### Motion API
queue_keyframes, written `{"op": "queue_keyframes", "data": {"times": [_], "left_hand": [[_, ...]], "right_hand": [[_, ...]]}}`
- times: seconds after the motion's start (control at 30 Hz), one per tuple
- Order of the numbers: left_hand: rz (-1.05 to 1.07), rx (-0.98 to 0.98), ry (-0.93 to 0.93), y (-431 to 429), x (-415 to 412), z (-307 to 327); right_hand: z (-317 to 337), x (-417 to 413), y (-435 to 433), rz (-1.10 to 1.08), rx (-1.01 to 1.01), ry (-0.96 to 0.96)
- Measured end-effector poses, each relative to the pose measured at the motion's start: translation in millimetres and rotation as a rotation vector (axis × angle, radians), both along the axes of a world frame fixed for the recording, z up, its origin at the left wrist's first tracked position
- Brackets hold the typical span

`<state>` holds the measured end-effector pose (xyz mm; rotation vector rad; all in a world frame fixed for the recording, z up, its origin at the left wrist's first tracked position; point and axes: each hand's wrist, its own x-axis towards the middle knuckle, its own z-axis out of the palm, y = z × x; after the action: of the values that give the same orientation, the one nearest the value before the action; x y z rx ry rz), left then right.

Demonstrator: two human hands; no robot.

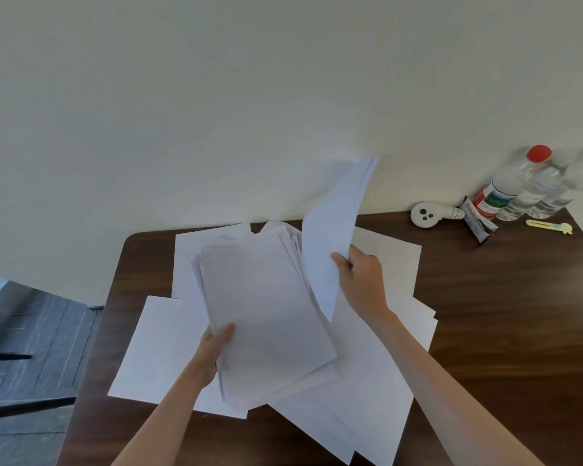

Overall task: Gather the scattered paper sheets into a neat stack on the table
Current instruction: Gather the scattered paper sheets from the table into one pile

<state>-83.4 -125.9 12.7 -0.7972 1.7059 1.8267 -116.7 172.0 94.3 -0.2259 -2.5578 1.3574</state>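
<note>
My left hand grips the near left edge of a thick bundle of white sheets, thumb on top, holding it tilted above the dark wooden table. My right hand pinches a few sheets lifted upright, their top corner rising against the wall. More loose sheets lie scattered flat under both hands: one at the left, others at the right and toward the near edge.
At the table's far right corner stand clear water bottles, one with a red cap. Beside them lie a white round device, a dark packet and a yellow cutter. A pale wall backs the table; grey floor lies left.
</note>
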Motion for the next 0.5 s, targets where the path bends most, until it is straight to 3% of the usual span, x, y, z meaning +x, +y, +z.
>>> {"op": "queue_keyframes", "data": {"times": [0.1, 0.3, 0.5], "left_hand": [[-0.012, 0.077, -0.017, 0.0, -2.1, 8.3], [0.049, 0.281, -0.079, -13.5, -0.8, 15.2], [-0.017, 0.278, -0.060, -20.8, -0.5, 3.0]], "right_hand": [[19.3, -9.2, -14.2, 0.130, -0.103, 0.013], [32.7, -14.5, -12.9, 0.194, -0.427, -0.094], [-22.9, 3.0, -3.8, 0.256, -0.360, -0.425]]}}
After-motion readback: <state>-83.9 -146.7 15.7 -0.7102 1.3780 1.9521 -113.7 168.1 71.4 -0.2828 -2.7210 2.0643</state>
